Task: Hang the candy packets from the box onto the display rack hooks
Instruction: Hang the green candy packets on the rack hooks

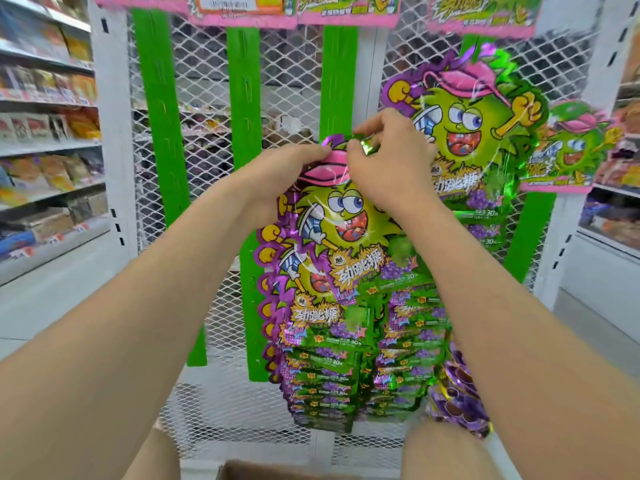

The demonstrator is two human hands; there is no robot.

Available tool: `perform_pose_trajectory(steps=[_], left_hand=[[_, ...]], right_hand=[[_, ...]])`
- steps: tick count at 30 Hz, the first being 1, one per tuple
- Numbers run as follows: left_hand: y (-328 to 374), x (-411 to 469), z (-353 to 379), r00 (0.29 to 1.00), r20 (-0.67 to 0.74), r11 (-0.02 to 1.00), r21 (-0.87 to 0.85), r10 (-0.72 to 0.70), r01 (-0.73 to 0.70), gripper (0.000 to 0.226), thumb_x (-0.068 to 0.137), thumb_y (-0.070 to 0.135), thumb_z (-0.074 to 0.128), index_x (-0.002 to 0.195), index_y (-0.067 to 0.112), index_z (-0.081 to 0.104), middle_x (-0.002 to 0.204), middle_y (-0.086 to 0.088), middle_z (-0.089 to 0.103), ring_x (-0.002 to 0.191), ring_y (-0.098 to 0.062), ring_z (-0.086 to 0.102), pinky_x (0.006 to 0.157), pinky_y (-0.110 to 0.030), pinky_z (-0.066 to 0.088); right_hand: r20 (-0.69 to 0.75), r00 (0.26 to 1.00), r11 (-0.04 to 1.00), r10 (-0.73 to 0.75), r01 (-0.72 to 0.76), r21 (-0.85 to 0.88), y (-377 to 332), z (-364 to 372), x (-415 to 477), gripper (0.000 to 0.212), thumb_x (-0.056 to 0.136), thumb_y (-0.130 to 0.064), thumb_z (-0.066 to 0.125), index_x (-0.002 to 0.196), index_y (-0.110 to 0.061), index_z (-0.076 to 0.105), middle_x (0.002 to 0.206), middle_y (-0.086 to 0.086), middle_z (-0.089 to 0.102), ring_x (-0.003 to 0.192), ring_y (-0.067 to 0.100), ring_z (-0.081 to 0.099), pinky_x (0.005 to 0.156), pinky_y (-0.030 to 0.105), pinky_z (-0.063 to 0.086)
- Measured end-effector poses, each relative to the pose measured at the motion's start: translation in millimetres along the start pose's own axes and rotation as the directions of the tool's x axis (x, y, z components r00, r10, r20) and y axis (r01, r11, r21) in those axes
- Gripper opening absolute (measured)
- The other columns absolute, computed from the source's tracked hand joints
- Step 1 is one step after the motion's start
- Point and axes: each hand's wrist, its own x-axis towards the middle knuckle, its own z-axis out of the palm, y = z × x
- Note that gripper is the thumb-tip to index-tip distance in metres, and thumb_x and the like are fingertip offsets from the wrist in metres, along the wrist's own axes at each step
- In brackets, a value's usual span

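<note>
- We are facing a white wire-mesh display rack (221,109) with green vertical strips (157,116) running down it; store shelves (48,143) of packaged goods stand off to either side.
- Both our arms reach forward and up, and the two hands meet at the top of a long hanging strip of candy packets (332,271).
- Left hand (277,178): grip closed, fingertips pinching the top edge of the strip at the pink cap of the printed cartoon figure.
- Right hand (388,164): grip closed too, thumb and fingers pinched on the shiny green tab at the very top of the same strip, just right of the left fingertips.
- The strip's top sits against the mesh, beside one of the green strips. We cannot tell whether it is already caught on a hook; our fingers cover that spot.
- Below the hands the packets overlap one another downward in two side-by-side columns, green and purple, each with the same green cartoon figure and grape print.
- A second packet strip (474,133) hangs on the rack just to the right, its top higher than ours; our right hand overlaps its left edge.
- A third packet (568,147), smaller in view, hangs further right, near the white upright.
- Pink-edged header cards (346,8) run along the top of the rack.
- A corner of the cardboard box (270,471) shows at the bottom edge, between our forearms and below the hanging packets.
</note>
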Motion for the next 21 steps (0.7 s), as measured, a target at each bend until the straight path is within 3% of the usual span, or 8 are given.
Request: perform_pose_trajectory(steps=[4,8,11,14,16,17,19,21], left_hand=[[-4.9,-4.2,3.5,1.0,0.028,0.999,0.051,0.001,-0.002,0.025,0.105,0.027,0.06,0.114,0.01,0.076,0.099,-0.013,0.079,0.084,-0.028,0.076,0.089,-0.046,0.064],[-24.4,-0.5,-1.5,0.963,-0.036,0.895,0.378,0.268,-0.235,0.019,0.106,0.028,0.062,0.105,0.014,0.076,0.101,-0.011,0.08,0.1,-0.033,0.077,0.097,-0.048,0.06],[-43.2,-0.7,-2.2,0.828,-0.088,0.629,0.696,0.553,-0.347,0.025,0.1,0.028,0.07,0.122,0.018,0.066,0.111,0.003,0.074,0.101,-0.017,0.07,0.096,-0.038,0.053],[-71.0,-18.4,-1.6,0.635,-0.051,0.235,0.949,0.771,-0.209,0.055,0.093,0.027,0.074,0.143,0.02,0.052,0.136,-0.004,0.058,0.127,-0.029,0.054,0.105,-0.048,0.042],[-96.4,-36.1,-1.9,0.51,0.052,0.066,0.975,0.859,-0.211,0.048,0.091,0.023,0.071,0.136,0.018,0.058,0.134,-0.008,0.056,0.125,-0.036,0.049,0.101,-0.049,0.041],[-113.4,-44.4,-3.4,0.488,0.112,0.039,0.956,0.866,-0.289,0.039,0.089,0.019,0.071,0.128,0.016,0.063,0.125,-0.008,0.059,0.117,-0.035,0.052,0.095,-0.049,0.043],[-157.0,-62.3,-6.9,0.576,0.237,0.091,0.872,0.783,-0.481,0.024,0.088,0.012,0.07,0.111,0.015,0.067,0.105,-0.004,0.063,0.098,-0.029,0.057,0.083,-0.047,0.047],[-207.6,-79.5,-12.6,0.77,0.344,0.256,0.804,0.537,-0.537,0.017,0.087,0.013,0.067,0.102,0.022,0.066,0.091,0.004,0.063,0.083,-0.02,0.06,0.076,-0.044,0.052]], right_hand=[[0.041,0.999,1.0,0.002,-0.002,-0.012,9.7,-0.8,-11.2,0.015,0.095,-0.034,0.062,0.109,-0.027,0.061,0.081,-0.02,0.046,0.102,0.017,0.057,0.099,0.041,0.032],[0.064,0.997,0.998,-0.044,0.047,-0.034,21.3,2.9,-26.4,0.023,0.097,-0.035,0.064,0.116,-0.023,0.062,0.089,-0.016,0.053,0.101,0.021,0.06,0.098,0.042,0.035],[-0.021,0.992,0.992,-0.122,0.122,-0.033,29.9,9.1,-37.2,0.026,0.092,-0.034,0.07,0.115,-0.021,0.066,0.098,-0.003,0.069,0.102,0.028,0.065,0.099,0.049,0.047],[-0.168,0.948,0.961,-0.271,0.255,-0.111,30.2,8.8,-65.1,0.029,0.089,-0.02,0.068,0.117,-0.013,0.069,0.109,0.006,0.07,0.106,0.031,0.061,0.094,0.045,0.047],[-0.155,0.94,0.951,-0.305,0.309,-0.001,29.6,8.6,-103.0,0.021,0.088,-0.015,0.063,0.108,-0.012,0.071,0.1,0.005,0.07,0.098,0.029,0.062,0.087,0.045,0.05],[-0.073,0.961,0.959,-0.267,0.273,0.074,32.6,12.7,-126.4,0.017,0.087,-0.015,0.061,0.1,-0.015,0.071,0.092,0.001,0.07,0.09,0.026,0.063,0.082,0.045,0.052],[0.247,0.965,0.989,-0.093,0.061,0.134,41.4,22.3,-174.2,0.012,0.084,-0.022,0.06,0.089,-0.023,0.071,0.076,-0.008,0.066,0.076,0.02,0.064,0.075,0.04,0.055],[0.63,0.774,0.996,0.07,-0.093,0.003,61.2,36.7,-218.4,0.017,0.084,-0.029,0.06,0.092,-0.024,0.074,0.078,-0.008,0.069,0.079,0.02,0.067,0.076,0.037,0.058]])
